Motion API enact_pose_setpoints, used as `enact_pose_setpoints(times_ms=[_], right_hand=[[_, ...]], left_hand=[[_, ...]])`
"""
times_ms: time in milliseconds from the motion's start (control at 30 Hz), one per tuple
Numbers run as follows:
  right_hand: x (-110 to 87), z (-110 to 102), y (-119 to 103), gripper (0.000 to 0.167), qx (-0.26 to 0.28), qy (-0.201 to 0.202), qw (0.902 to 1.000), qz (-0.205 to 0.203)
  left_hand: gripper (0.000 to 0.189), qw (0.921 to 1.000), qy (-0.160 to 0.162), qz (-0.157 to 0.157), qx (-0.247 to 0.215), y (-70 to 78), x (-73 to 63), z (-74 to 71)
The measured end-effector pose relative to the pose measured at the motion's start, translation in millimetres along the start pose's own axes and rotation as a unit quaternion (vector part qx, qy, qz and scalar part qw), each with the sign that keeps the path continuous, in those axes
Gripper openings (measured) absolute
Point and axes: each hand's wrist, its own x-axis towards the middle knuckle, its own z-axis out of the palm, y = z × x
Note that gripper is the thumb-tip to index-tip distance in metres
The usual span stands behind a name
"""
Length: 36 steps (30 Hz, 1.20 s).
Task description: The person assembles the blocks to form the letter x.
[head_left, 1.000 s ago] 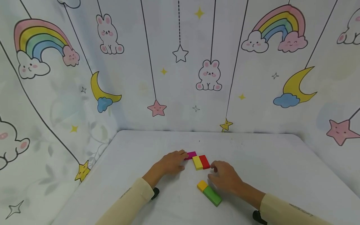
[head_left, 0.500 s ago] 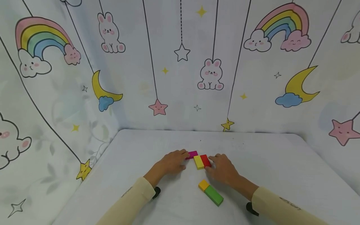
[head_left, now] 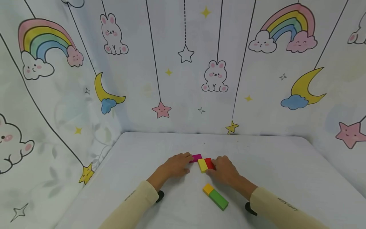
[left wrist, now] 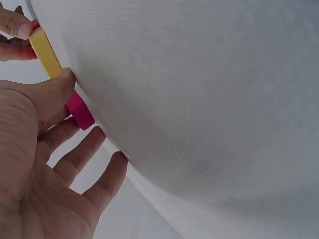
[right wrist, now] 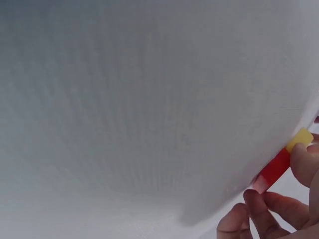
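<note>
A flat magenta block lies on the white table beside a yellow block, and a red block sits against the yellow one's right side. My left hand rests at the magenta block's left end, index fingertip on it and thumb apart, nearer me. In the left wrist view the spread fingers of the left hand come up around the magenta block. With thumb at the near edge and fingers at the far right, my right hand pinches the red block. The right wrist view shows the red block between thumb and fingers.
Closer to me, an orange block touches the end of a longer green block, lying slantwise below the right hand. The white table ends at a curtain printed with rabbits, stars and rainbows.
My right hand has moved left and inward from beside the red block until thumb and fingers closed on it. The left hand has stayed at the magenta block.
</note>
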Motion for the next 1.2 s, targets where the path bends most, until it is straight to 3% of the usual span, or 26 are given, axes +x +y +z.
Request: enact_pose_setpoints(times_ms=[533, 800, 1200], right_hand=[[5.5, -5, 5, 0.047, -0.007, -0.021, 0.9998, -0.003], [12.4, -6, 12, 0.039, 0.041, -0.034, 0.9984, 0.020], [11.6, -8, 26, 0.028, 0.104, -0.019, 0.9941, 0.025]], left_hand=[[0.055, 1.0000, 0.004, 0.003, 0.000, 2.5, -2.4, -1.5], [0.055, 0.9999, 0.008, 0.007, 0.005, 0.9, -1.4, 0.5], [0.054, 0.9999, 0.009, 0.007, 0.004, 1.3, -0.9, 0.2]])
